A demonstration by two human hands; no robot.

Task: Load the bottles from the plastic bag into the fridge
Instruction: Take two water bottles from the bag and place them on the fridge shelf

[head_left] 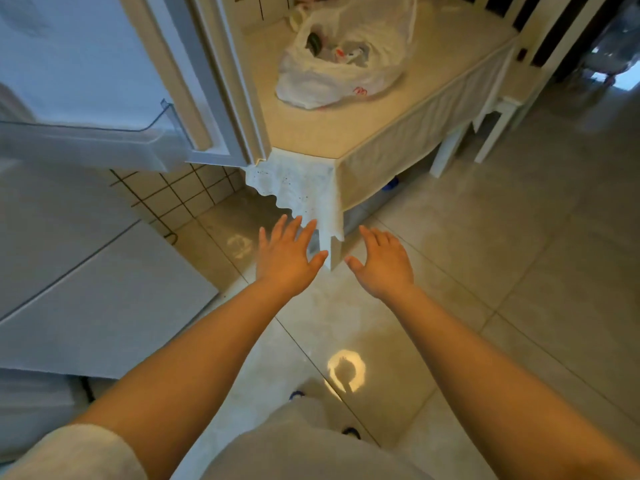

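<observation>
A white plastic bag (341,60) is sitting on the table (408,123), well beyond the hands, its mouth gaping open. Red marks are showing on its near side, too crumpled to read. Inside, bottles (334,50) are lying in a jumble; a dark cap and a spot of red label are showing, but no brand is legible and their number is hard to make out. Left of the table the fridge door (114,81) is standing open, its clear door shelf (104,131) catching the light; the fridge interior is cut off by the frame edge. Below the table's corner, where a lace-edged tablecloth (304,192) is hanging down, the left hand (285,258) and right hand (382,263) are reaching forward, fingers spread, holding nothing, apart from each other
</observation>
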